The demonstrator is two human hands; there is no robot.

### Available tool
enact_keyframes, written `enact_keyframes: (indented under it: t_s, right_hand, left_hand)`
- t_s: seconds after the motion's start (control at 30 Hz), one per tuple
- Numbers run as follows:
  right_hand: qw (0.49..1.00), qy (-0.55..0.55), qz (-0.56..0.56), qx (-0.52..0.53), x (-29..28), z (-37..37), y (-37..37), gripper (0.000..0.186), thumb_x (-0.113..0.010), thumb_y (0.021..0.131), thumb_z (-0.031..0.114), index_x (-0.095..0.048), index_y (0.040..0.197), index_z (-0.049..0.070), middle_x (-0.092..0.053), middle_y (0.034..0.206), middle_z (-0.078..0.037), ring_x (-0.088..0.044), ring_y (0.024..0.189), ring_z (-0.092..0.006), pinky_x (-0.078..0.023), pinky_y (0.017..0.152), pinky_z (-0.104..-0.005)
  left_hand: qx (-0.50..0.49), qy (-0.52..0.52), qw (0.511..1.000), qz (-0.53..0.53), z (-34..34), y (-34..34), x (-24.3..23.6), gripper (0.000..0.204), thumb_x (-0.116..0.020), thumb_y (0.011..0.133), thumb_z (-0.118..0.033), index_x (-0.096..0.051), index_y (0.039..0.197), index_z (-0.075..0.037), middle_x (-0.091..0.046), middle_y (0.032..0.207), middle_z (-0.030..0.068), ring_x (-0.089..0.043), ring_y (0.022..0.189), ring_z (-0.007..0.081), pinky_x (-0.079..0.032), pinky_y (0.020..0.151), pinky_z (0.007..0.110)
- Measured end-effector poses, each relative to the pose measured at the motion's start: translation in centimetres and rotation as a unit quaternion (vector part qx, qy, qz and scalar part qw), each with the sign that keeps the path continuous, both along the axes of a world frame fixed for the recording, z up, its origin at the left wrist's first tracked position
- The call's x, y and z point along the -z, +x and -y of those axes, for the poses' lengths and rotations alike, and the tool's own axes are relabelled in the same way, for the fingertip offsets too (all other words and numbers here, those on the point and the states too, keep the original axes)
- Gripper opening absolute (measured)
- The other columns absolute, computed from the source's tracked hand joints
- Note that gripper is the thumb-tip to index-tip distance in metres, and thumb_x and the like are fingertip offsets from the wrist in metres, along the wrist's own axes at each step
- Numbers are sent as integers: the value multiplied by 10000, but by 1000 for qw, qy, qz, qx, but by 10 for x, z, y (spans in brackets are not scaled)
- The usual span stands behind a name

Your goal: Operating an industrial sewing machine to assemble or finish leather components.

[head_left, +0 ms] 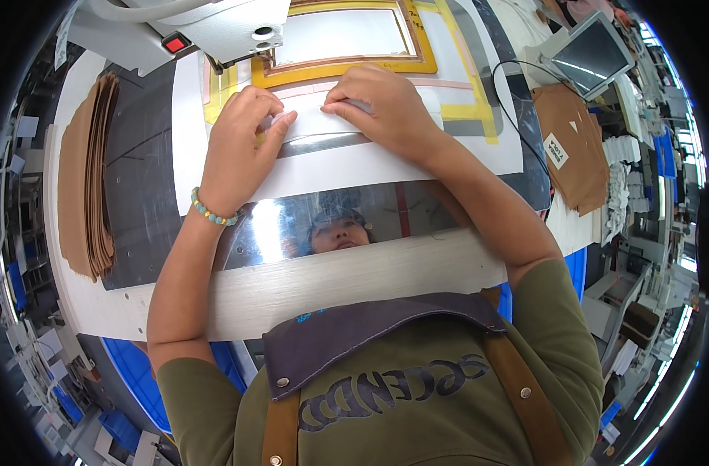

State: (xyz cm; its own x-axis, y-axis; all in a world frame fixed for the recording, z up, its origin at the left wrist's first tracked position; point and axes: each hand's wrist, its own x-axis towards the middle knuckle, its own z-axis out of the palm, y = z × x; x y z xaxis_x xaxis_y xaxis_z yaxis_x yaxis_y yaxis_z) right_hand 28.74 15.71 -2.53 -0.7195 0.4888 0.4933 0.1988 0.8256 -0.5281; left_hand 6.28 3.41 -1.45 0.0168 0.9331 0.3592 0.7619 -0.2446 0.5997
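A thin white piece [311, 124], fabric or paper, lies in front of a yellow-edged rectangular frame [424, 58]. My left hand [244, 144] is at its left end, fingers curled and thumb bent toward them, gripping its edge. On the other side my right hand [389, 113] pinches the far edge between thumb and forefinger. Both hands rest over a white template sheet [331, 175] marked with yellow and pink tape strips. Under my fingers the exact hold on the piece is partly hidden.
A white sewing machine head [207, 31] with a red switch overhangs the far left. Stacked brown pieces [90, 179] stand at the left; more brown pieces [568, 140] lie at the right, near a tilted screen [591, 54]. A shiny metal plate [354, 221] borders the table's near edge.
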Motion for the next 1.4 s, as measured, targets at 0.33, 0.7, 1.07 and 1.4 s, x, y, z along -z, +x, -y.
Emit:
enact_keyframes:
  t_s: [0.33,0.7,1.07,1.4]
  right_hand:
    - [997,-75,14,-6,-38,-30,7,171,-721,1028,187,-784,1061,32,-754,975,-55,-666,878,-178,-530,837,-310]
    - [952,-175,246,48,-44,-110,-13,145,-697,1012,162,-774,1052,45,-734,883,-40,-646,799,-123,-514,744,-301]
    - [969,-168,180,-8,-32,-94,-61,141,-704,939,169,-804,984,80,-807,937,-97,-766,899,-276,-587,849,-413]
    - [947,-261,182,-35,-54,-110,-48,207,-769,951,228,-822,1087,81,-768,911,-39,-703,867,-158,-539,796,-330]
  left_hand:
    - [-69,100,974,-192,-5,-40,-4,136,-704,997,-110,-747,1046,9,-752,1058,125,-702,1017,309,-574,903,412]
    - [18,-30,971,-235,-11,-53,12,570,-582,1086,-407,-619,1446,34,-471,1644,256,-389,1539,473,-291,1263,559]
    - [16,-72,963,-258,-14,-49,9,719,-499,1098,-551,-582,1477,54,-442,1637,291,-368,1528,477,-254,1254,571]
    - [-5,-73,959,-272,-11,-46,6,674,-523,1091,-522,-596,1486,19,-455,1631,275,-397,1506,461,-273,1242,557]
